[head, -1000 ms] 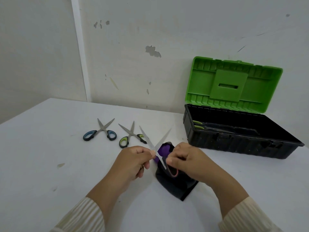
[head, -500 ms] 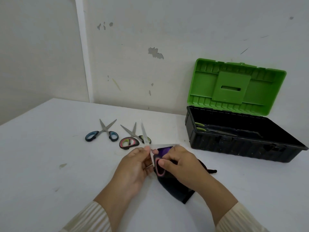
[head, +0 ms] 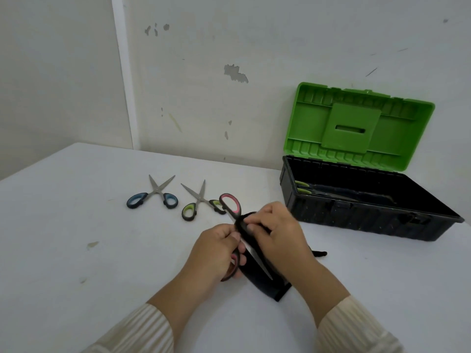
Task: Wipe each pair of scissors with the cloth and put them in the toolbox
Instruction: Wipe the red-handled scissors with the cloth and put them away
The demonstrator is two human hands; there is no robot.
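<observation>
**Scissors with pink-and-black handles (head: 238, 207) held at mid-frame**

Left hand (head: 216, 248) curls round the lower handle. Right hand (head: 276, 231), just beside it, pinches the black cloth (head: 266, 286) around the scissors. Black plastic toolbox (head: 356, 220), green lid up, stands at right.

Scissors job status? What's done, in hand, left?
Done: one boxed pair, green handles, seems to lie in the open toolbox. In hand: the pink-handled scissors, left grip round one handle, right grip pinching the black cloth on the blade. To do: blue-handled scissors and green-handled scissors on the table, then boxing all three.
</observation>
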